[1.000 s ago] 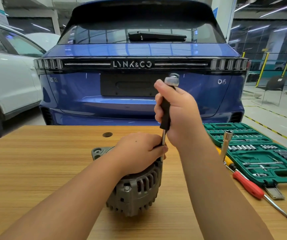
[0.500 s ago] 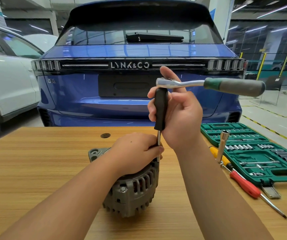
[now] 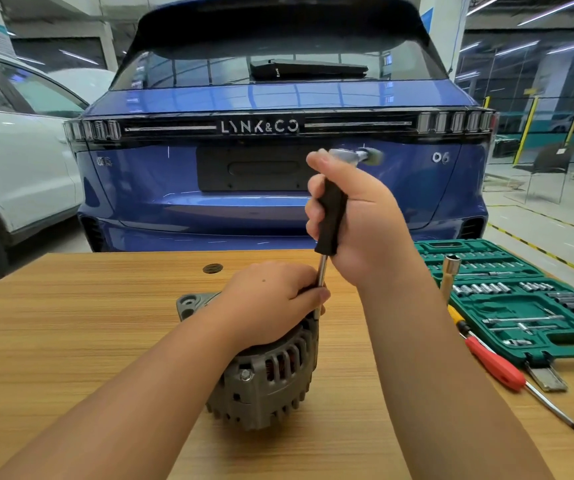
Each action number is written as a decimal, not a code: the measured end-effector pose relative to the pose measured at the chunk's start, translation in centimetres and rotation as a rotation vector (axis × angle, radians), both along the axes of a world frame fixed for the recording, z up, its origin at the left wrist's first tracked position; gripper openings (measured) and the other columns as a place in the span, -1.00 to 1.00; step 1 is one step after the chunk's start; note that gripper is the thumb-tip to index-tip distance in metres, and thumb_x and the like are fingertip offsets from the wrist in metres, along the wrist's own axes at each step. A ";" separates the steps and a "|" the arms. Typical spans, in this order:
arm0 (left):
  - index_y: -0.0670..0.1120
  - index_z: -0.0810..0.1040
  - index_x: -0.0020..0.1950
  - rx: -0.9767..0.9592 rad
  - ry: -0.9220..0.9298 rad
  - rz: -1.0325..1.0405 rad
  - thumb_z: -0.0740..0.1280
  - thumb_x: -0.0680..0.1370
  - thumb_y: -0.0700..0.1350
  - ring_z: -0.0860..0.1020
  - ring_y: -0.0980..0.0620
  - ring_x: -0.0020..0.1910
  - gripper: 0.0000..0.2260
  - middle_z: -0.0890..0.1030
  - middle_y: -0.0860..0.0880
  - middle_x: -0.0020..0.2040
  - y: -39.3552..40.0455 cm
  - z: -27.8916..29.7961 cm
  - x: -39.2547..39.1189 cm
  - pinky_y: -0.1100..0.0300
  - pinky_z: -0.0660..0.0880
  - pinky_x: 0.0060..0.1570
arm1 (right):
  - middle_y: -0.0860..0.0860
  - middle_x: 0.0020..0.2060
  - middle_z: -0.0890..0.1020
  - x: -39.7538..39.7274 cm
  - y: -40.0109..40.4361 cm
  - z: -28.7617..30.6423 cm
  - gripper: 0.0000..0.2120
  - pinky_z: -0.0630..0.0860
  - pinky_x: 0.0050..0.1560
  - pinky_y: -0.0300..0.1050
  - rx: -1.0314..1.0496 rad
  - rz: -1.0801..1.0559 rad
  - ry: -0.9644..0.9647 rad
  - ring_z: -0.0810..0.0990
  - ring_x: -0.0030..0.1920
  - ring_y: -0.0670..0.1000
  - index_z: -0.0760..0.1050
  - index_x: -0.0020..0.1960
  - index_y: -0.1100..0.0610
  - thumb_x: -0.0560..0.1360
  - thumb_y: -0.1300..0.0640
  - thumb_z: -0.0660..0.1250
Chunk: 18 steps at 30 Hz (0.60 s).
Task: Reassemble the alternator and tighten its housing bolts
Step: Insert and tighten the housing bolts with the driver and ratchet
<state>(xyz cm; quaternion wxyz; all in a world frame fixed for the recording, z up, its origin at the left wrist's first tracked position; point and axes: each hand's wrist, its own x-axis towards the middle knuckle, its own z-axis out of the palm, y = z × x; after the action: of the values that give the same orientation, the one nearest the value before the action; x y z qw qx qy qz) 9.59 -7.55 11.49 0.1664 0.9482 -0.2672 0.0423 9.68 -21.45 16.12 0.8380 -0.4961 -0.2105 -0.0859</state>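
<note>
Behind bench, tailgate [image 3: 278, 98] reads "LYNK&CO", "06"; right hand [image 3: 358, 220] grips driver [image 3: 330, 216], left hand [image 3: 271, 303] clasps alternator [image 3: 268, 379].

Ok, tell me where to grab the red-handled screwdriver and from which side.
Take the red-handled screwdriver by its thick red grip, coming from above. It lies flat on the wooden table beside the green socket case, tip pointing toward the near right, so the thin shaft offers little hold.

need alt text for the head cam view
A left hand steadies a grey alternator on a wooden table while the right hand grips a black-handled driver upright on it. A green socket set lies right.
</note>
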 end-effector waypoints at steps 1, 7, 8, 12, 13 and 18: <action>0.15 0.56 0.09 -0.007 0.007 0.004 0.14 0.67 0.21 0.59 0.16 -0.01 -0.75 0.66 0.17 -0.03 0.0 0.1 0.0 -0.04 0.57 0.07 | -0.03 -0.27 0.57 0.0 -0.2 0.0 -0.82 0.38 -0.32 -0.20 0.038 0.098 0.001 0.47 -0.37 -0.07 0.54 0.10 0.07 0.50 0.10 0.38; 0.12 0.58 0.15 -0.032 0.035 0.002 0.16 0.68 0.16 0.59 0.17 0.00 -0.75 0.68 0.16 0.00 0.0 0.2 -0.3 0.01 0.56 0.10 | 0.03 -0.20 0.59 -0.1 1.2 -0.9 -0.65 0.45 -0.34 -0.15 -0.086 -0.074 -0.311 0.46 -0.33 -0.01 0.48 0.30 -0.07 0.61 0.27 0.26; 0.11 0.59 0.17 -0.031 0.035 0.000 0.16 0.69 0.15 0.59 0.17 0.01 -0.75 0.68 0.16 0.00 0.0 0.3 -0.4 0.02 0.56 0.10 | 0.02 -0.22 0.56 -0.1 1.4 -0.9 -0.64 0.42 -0.36 -0.16 -0.082 -0.068 -0.309 0.44 -0.34 -0.01 0.48 0.30 -0.07 0.61 0.28 0.25; 0.08 0.58 0.16 -0.031 0.039 -0.014 0.16 0.70 0.12 0.60 0.13 0.05 -0.75 0.68 0.14 0.02 0.1 0.4 -0.5 -0.04 0.54 0.14 | 0.09 -0.18 0.55 0.0 0.9 -0.8 -0.65 0.30 -0.32 -0.09 0.049 0.211 -0.228 0.40 -0.31 0.05 0.48 0.32 -0.03 0.58 0.06 0.12; 0.08 0.58 0.15 -0.029 0.040 -0.015 0.16 0.70 0.12 0.60 0.12 0.05 -0.75 0.68 0.13 0.02 0.1 0.4 -0.5 -0.04 0.54 0.14 | 0.10 -0.17 0.55 0.0 0.7 -0.8 -0.64 0.29 -0.30 -0.08 0.066 0.267 -0.209 0.41 -0.30 0.06 0.48 0.32 -0.03 0.59 -0.05 0.11; 0.10 0.58 0.13 -0.027 0.030 -0.016 0.16 0.68 0.15 0.60 0.14 0.02 -0.76 0.68 0.14 0.00 0.0 0.3 -0.2 -0.03 0.56 0.11 | 0.01 -0.22 0.56 0.1 0.5 -0.5 -0.62 0.34 -0.36 -0.18 0.048 0.197 -0.121 0.43 -0.36 -0.03 0.57 0.16 -0.01 0.52 -0.23 0.26</action>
<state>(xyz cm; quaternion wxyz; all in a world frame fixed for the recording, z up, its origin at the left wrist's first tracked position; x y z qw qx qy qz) 9.39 -7.54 11.75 0.1835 0.9443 -0.2716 0.0305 9.79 -20.97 15.61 0.8396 -0.4469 -0.3064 -0.0381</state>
